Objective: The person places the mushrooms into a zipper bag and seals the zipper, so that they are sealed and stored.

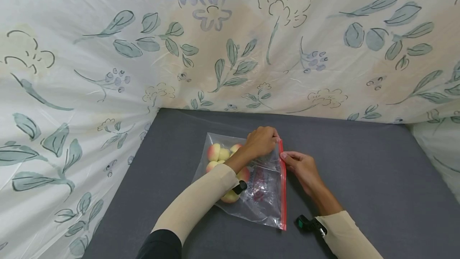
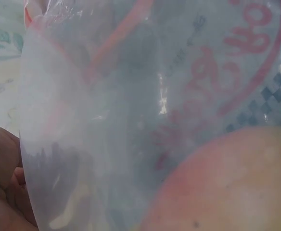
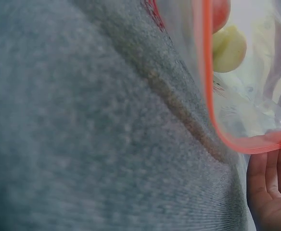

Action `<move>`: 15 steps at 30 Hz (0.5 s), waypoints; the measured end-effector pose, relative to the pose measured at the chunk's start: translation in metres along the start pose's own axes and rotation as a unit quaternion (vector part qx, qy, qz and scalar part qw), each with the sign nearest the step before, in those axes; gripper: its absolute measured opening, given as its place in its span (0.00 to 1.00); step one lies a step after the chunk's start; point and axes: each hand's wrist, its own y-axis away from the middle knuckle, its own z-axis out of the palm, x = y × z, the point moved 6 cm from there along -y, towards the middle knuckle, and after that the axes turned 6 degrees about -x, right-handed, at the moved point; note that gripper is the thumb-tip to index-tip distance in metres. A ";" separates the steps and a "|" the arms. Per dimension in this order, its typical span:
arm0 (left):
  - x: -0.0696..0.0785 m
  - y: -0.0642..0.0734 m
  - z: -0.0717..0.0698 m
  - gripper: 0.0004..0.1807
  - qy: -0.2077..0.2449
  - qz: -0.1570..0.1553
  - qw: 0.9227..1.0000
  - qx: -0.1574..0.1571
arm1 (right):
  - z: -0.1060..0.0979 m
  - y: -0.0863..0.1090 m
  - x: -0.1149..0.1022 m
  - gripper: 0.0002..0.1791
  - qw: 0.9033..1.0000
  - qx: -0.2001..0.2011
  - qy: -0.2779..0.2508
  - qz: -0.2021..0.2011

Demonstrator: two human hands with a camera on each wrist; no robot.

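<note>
A clear zip bag (image 1: 264,211) with a red zip strip (image 1: 283,195) along its right edge lies on the dark cloth. Inside are several round yellow fruits (image 1: 230,197) with a red blush; one fruit (image 2: 236,183) fills the lower right of the left wrist view. Reaching across the bag, my left hand (image 1: 261,142) grips the strip's far end with curled fingers. My right hand (image 1: 302,168) pinches the strip slightly nearer to me, between thumb and fingers. In the right wrist view the strip (image 3: 208,72) bends down to the right hand's fingers (image 3: 258,173). My left forearm covers some of the fruits.
A dark grey cloth (image 1: 366,187) covers the work surface. Behind it and at both sides hangs a pale sheet (image 1: 230,43) printed with leaves and flowers. A black wrist device (image 1: 305,224) sits by my right sleeve.
</note>
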 end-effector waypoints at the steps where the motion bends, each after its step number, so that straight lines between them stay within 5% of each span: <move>1: 0.000 0.000 0.000 0.11 -0.001 -0.001 1.000 0.000 | 0.000 0.001 0.000 0.24 1.000 0.000 0.001 0.000; 15: 0.000 0.000 0.002 0.11 -0.013 0.004 1.000 0.011 | 0.001 0.012 0.006 0.21 1.000 -0.008 0.005 -0.004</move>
